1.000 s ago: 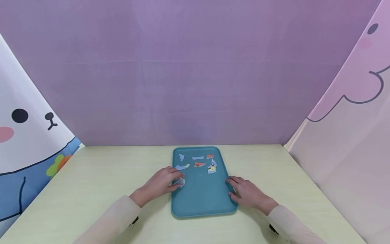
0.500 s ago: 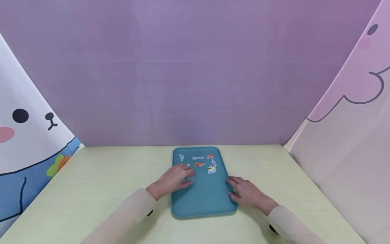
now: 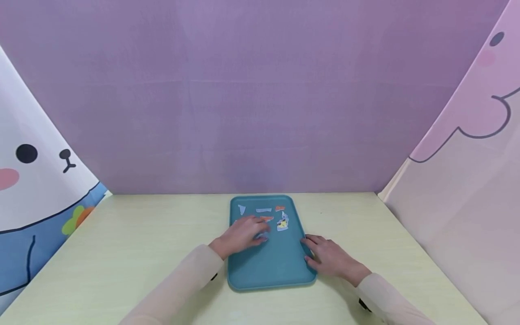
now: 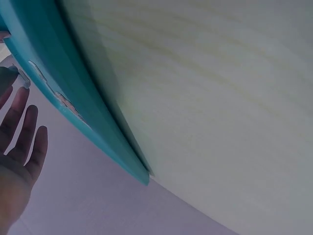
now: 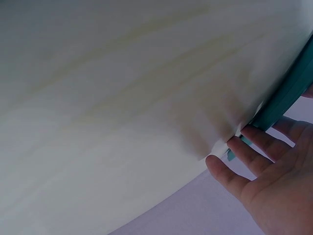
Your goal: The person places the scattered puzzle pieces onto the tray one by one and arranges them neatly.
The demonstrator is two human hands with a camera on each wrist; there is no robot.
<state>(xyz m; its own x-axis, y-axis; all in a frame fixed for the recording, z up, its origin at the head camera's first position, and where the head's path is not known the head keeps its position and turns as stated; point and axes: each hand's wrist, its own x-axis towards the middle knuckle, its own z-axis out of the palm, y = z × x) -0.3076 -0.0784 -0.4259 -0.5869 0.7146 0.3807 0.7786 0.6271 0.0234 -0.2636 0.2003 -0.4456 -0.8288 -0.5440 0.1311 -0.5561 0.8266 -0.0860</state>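
Note:
My left hand (image 3: 243, 235) is over the middle of a teal tray (image 3: 272, 271), pinching a small torn paper scrap (image 4: 24, 80) between thumb and fingertips. Much of that scrap is hidden by the fingers in the head view. Along the tray's right rim rests my right hand (image 3: 331, 258), its fingertips touching the edge. Other torn scraps lie flat at the tray's far end: a yellow-and-blue scrap (image 3: 282, 223) at right, an orange scrap (image 3: 266, 219) just beyond my left fingers, and a pale blue strip (image 3: 264, 210) behind it.
A small orange scrap (image 3: 280, 208) and a pale triangular scrap (image 3: 242, 209) lie in the tray's far corners. The tray sits on a light wooden table (image 3: 162, 234). A purple backdrop (image 3: 260, 113) rises behind, with cartoon-printed panels at both sides.
My left hand has lifted a scrap from the tray's left side and carried it right, toward the middle. It now covers most of another scrap at left. My right hand stays put.

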